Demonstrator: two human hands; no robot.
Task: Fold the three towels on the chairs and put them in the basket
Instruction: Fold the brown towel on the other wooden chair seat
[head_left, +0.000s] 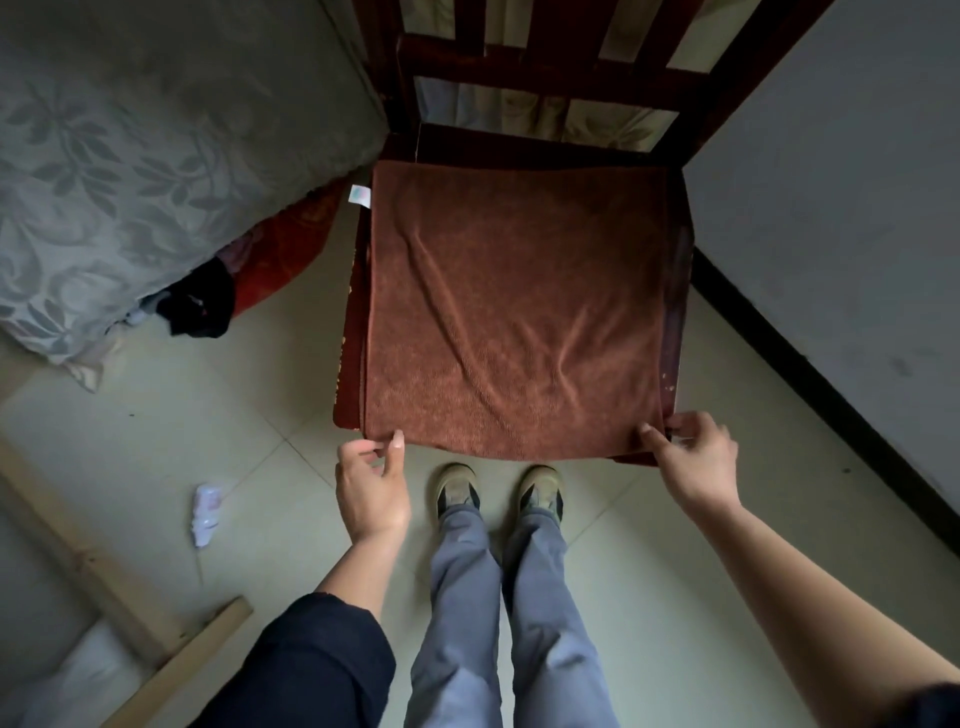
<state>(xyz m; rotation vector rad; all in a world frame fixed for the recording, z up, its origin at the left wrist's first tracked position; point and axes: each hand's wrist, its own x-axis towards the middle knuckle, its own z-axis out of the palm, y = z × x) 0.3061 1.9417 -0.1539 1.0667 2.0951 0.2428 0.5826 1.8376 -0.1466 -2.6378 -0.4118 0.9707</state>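
A brown towel (514, 312) lies spread flat on the seat of a dark wooden chair (545, 78), covering nearly all of it, with soft creases running across the near half. A small white label (360, 196) sticks out at its far left corner. The left hand (371, 488) pinches the near left corner between thumb and fingers, and the right hand (696, 462) grips the near right corner, thumb on top of the cloth. The two hands are well apart, one at each end of the front edge. Just below that edge stand the person's shoes (457, 488) on a pale tiled floor (208, 415). Left of the chair is a bed (130, 156) with a grey leaf-patterned cover, with red and black clothes (291, 249) bunched at its edge. A crumpled white wrapper (205, 512) lies on the floor, near some wooden planks (171, 670). A grey wall (831, 208) runs along the right.
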